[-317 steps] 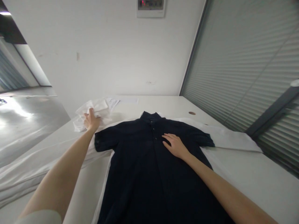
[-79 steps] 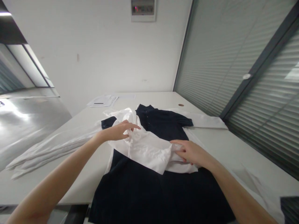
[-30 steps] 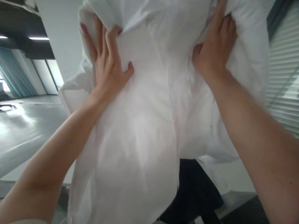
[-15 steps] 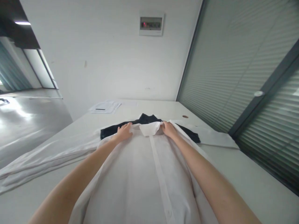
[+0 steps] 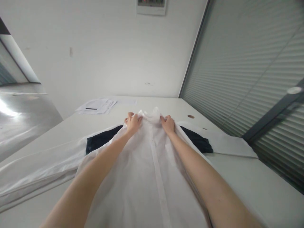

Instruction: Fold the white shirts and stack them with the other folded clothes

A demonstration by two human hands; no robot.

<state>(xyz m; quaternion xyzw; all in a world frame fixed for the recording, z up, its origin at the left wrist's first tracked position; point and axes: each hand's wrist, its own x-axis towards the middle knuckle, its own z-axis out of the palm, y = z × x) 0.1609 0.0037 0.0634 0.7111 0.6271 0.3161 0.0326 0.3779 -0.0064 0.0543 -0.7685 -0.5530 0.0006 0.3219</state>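
Observation:
A white button-front shirt [image 5: 142, 171] stretches from the near edge of the view up to its collar [image 5: 152, 117]. My left hand [image 5: 133, 122] is closed on the cloth just left of the collar. Right of the collar, my right hand [image 5: 168, 124] pinches the shirt as well. Beneath it lies a dark garment; its left sleeve [image 5: 101, 139] and right sleeve [image 5: 197, 139] stick out at the sides, while its middle is hidden. Further white sleeves [image 5: 47, 163] extend outward past the dark ones, under them.
The white table [image 5: 237, 177] runs to the wall. A stack of papers [image 5: 97, 106] with a black strip rests at the back left. A round brown hole [image 5: 191, 116] sits at the back right. A blind-covered glass partition [image 5: 237, 63] borders the table's right side.
Both hands have moved forward and slightly closer together, carrying the white shirt's collar over the dark collar, which is now covered. The head view has tilted down.

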